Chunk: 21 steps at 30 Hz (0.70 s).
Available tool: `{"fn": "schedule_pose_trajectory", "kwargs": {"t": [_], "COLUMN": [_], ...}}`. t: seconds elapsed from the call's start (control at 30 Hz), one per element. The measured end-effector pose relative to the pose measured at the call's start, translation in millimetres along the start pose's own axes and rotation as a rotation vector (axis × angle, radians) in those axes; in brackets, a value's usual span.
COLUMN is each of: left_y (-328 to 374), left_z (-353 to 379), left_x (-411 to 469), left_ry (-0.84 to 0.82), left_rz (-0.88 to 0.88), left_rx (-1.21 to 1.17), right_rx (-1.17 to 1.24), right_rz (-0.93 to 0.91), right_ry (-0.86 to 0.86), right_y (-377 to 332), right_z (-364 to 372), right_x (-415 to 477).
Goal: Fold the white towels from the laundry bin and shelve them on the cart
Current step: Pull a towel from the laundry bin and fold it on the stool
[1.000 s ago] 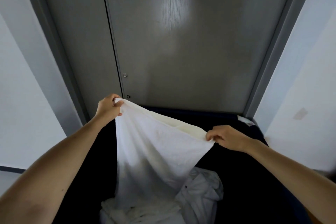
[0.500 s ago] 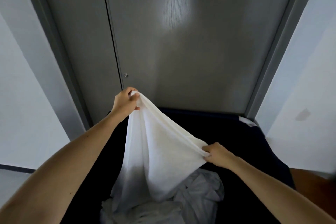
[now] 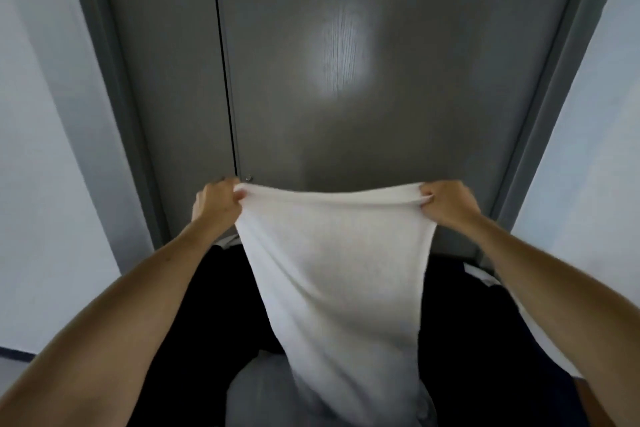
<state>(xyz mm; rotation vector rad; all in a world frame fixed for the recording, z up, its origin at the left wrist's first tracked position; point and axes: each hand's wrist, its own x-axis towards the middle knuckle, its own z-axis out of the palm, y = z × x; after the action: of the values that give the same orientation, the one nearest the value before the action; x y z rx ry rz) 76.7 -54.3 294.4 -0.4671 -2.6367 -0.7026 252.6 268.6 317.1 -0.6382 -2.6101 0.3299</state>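
No readable text, labels or numbers — towel [image 3: 332, 253], door [image 3: 346, 62] both unmarked.

The towel [image 3: 332, 270] is plain white, a touch creamier along its top hem and shading to grey at its lower end. Below it the laundry bin [image 3: 214, 305] is close to black, and the heap of linen [image 3: 256, 388] inside it reads as a shadowed pale grey. The door [image 3: 415, 97] behind is a dull mid-grey with fine vertical wood grain, clearest in the pale sheen on it. Its frame [image 3: 114, 80] is a bluer slate grey. The walls [image 3: 41, 184] are white with a cool bluish cast, and a dark strip [image 3: 14, 354] runs along the foot of the left one.
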Motion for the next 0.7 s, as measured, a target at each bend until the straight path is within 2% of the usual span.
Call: {"fn": "schedule_pose_trajectory", "kwargs": {"t": [0.07,0.13,0.2,0.27,0.53,0.7], "left_y": [23,39,41,38,48,63], "left_z": [-12,-20,-16,-8,2,-16], "left_x": [11,22,21,16,4,5], "left_ry": [0.104,0.105,-0.027,-0.067,0.085,0.167], "left_rz": [0.029,0.003,-0.072,-0.103,-0.126,-0.098], "left_rx": [-0.111,-0.237,-0.355,-0.412,-0.687,-0.705], "right_rx": [0.124,0.245,0.307,0.366,0.837,0.977], "right_rz": [0.004,0.026,0.091,0.165,0.453,0.484], "right_ry": [0.173,0.267,0.186,0.071,0.133,0.231], "right_y": [4,4,5,6,6,-10], "right_z": [-29,-53,-52,-38,-16,-37], "right_x": [16,28,25,12,-10,4]}}
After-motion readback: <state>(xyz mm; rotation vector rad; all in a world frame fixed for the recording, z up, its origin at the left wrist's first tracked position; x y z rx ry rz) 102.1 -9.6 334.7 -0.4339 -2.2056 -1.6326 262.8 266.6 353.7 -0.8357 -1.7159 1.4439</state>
